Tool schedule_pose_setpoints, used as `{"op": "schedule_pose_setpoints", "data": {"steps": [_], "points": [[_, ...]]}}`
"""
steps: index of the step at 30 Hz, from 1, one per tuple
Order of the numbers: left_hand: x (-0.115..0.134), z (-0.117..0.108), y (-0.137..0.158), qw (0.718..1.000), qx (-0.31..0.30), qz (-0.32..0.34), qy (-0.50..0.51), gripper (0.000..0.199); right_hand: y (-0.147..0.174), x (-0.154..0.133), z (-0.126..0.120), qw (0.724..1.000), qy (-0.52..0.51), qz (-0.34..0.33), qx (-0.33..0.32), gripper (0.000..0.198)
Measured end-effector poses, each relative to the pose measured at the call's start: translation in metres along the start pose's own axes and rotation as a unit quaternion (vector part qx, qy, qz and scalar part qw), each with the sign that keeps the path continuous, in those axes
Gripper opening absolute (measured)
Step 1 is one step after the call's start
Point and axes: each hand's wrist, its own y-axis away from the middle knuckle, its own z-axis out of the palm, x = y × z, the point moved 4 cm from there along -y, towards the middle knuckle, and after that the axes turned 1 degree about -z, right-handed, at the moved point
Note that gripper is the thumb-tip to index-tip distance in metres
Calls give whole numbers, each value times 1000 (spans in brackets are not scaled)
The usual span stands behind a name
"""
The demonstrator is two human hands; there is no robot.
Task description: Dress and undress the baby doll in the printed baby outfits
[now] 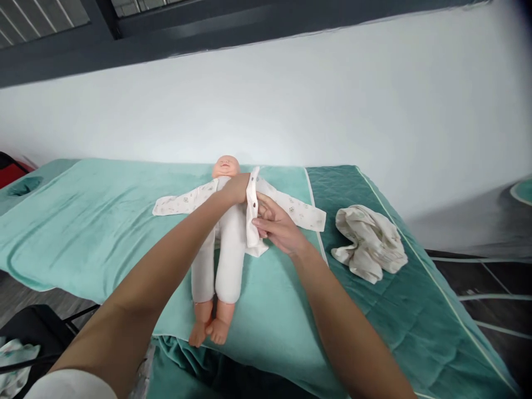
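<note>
A baby doll [230,260] lies on its back on the green bedding, head toward the wall and bare feet toward me. White patterned sleeves of a baby shirt [305,214] spread out on both sides of it. The shirt's front edge, with dark snaps, stands raised over the doll's chest. My right hand [276,223] pinches this edge between thumb and fingers. My left hand [240,188] reaches across the chest to the same edge, and its fingers are hidden behind the cloth.
A crumpled off-white cloth [369,241] lies on the dark green quilted cover [419,327] at the right. Behind the bed rises a white wall [332,105]. A black chair [39,332] stands at the lower left, with a patterned cloth [16,360] on it.
</note>
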Motion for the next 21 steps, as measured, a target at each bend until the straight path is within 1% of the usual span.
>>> {"op": "schedule_pose_setpoints", "data": {"steps": [2,4,5,6,7,8,10,13,15,18,19,21], "points": [[-5,-17,6,998,12,-16,65,9,0,8,6,1000,7,12,-22,74],[-5,-29,14,989,16,-36,141,24,0,13,9,999,18,12,-30,76],[-3,-31,19,984,-4,-41,172,33,-1,15,9,999,24,12,-30,76],[0,-31,24,982,-39,-36,181,44,-1,17,10,999,32,12,-30,76],[5,-29,29,984,-78,-22,161,56,-1,18,10,999,39,14,-33,74],[9,-26,33,987,-108,-5,117,67,0,20,11,998,48,19,-37,72],[17,-21,38,991,-130,20,-4,79,1,22,11,996,62,31,-51,65],[22,-15,37,977,-124,28,-170,76,3,23,11,995,65,40,-66,58],[22,-12,35,966,-118,15,-230,68,4,20,12,994,62,35,-77,57],[17,-10,32,963,-91,-15,-254,52,7,14,15,991,83,40,-95,56],[16,-12,31,966,-71,-22,-248,47,8,12,14,990,98,42,-95,53],[12,-19,30,973,-6,-29,-228,39,9,7,11,987,137,34,-70,41]]}}
